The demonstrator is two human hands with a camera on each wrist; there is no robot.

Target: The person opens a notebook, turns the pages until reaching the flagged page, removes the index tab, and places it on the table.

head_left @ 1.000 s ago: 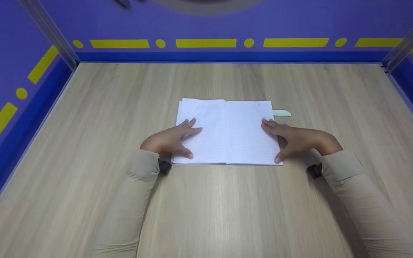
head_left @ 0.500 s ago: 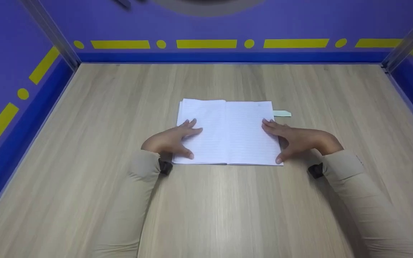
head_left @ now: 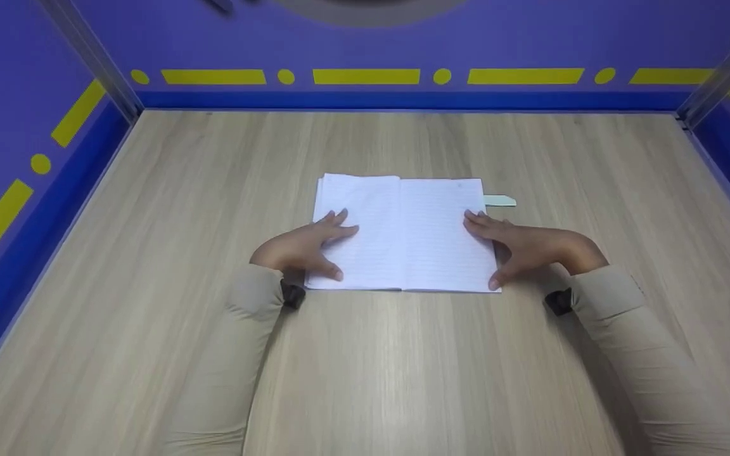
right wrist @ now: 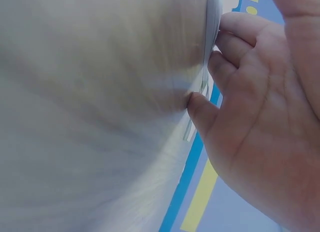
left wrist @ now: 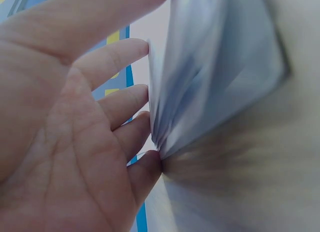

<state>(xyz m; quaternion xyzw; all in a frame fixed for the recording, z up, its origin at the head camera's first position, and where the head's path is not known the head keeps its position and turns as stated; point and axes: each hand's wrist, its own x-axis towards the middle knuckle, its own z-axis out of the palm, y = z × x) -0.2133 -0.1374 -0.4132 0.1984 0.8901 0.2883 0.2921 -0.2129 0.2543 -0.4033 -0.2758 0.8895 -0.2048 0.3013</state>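
Notebook (head_left: 406, 234), open, under left hand (head_left: 301, 246), right hand (head_left: 525, 244)

On the counter (head_left: 213, 164), a notebook (head_left: 402, 234) is lying before you; you are resting your left hand (head_left: 305, 246) on its left page (head_left: 371, 259), your right hand (head_left: 530, 246) on its right page (head_left: 438, 247). Behind your right hand, a strip (head_left: 500, 201) is jutting rightward.
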